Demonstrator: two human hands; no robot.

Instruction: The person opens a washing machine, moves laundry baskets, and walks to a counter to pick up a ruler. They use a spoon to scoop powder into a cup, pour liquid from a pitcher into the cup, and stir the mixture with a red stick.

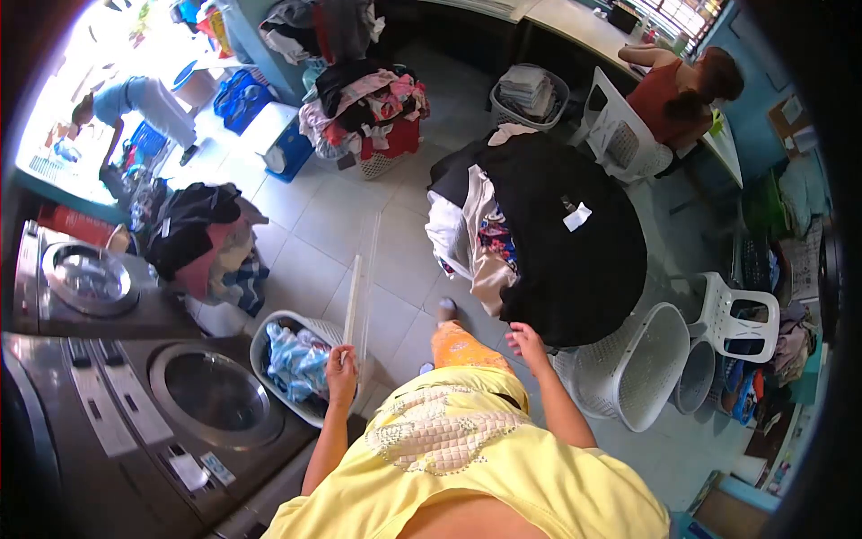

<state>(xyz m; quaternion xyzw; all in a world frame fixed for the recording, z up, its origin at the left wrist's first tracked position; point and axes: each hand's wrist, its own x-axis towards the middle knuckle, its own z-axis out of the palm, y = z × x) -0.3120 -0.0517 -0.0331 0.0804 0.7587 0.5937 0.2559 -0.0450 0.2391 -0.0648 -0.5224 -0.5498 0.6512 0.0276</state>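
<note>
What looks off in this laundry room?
Nothing visibly spilled or broken. Two oddities: the far clothes heap bulges well past the rim of its basket, and a small white slip sits on the big black cloth, plain against the dark fabric.

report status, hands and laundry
Left hand closed on pale strip. Right hand open near black cloth, contact unclear. Laundry basket close beside left hand.
</note>
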